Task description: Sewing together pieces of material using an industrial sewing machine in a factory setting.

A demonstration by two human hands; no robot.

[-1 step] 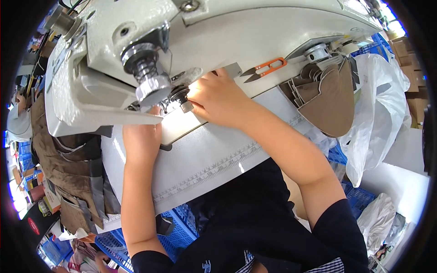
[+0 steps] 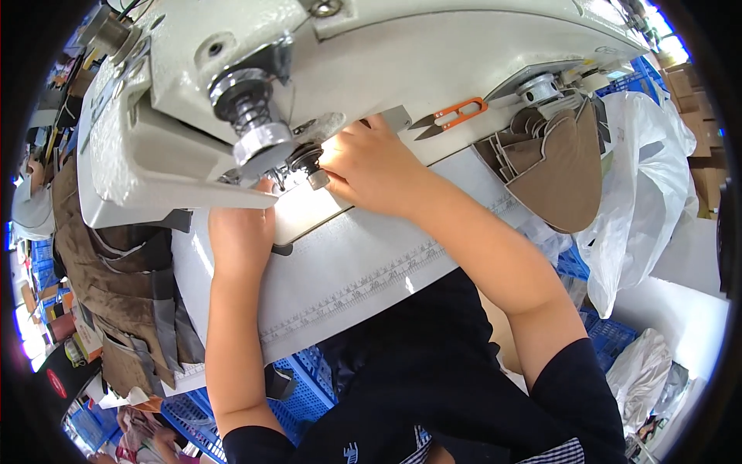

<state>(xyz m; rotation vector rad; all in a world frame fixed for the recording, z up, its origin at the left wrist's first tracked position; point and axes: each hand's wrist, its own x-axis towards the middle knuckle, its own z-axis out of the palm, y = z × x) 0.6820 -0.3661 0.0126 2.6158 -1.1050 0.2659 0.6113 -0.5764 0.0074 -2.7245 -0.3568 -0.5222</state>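
Note:
Beneath the head of a white sewing machine [image 2: 433,62], my two hands are close to the needle area. My left hand [image 2: 241,236] rests on the machine bed left of the needle, its fingers mostly hidden behind the machine's cover. Just right of the needle is my right hand [image 2: 371,166], knuckles bent and fingers curled downward. Whatever lies under its fingers is hidden by the hand and by the round metal thread-tension knob [image 2: 313,170]. Orange-handled thread snips [image 2: 461,110] lie on the machine beyond my right hand.
Stacked brown fabric pieces [image 2: 560,174] stand at the table's right, beside a white plastic bag [image 2: 638,185]. Brown fabric with grey strips [image 2: 124,294] hangs at the left. A printed ruler [image 2: 363,290] runs along the tabletop's near edge. Blue plastic baskets [image 2: 309,379] are below.
The sewing machine's head sits very slightly differently in the picture. Both my hands hold the same places.

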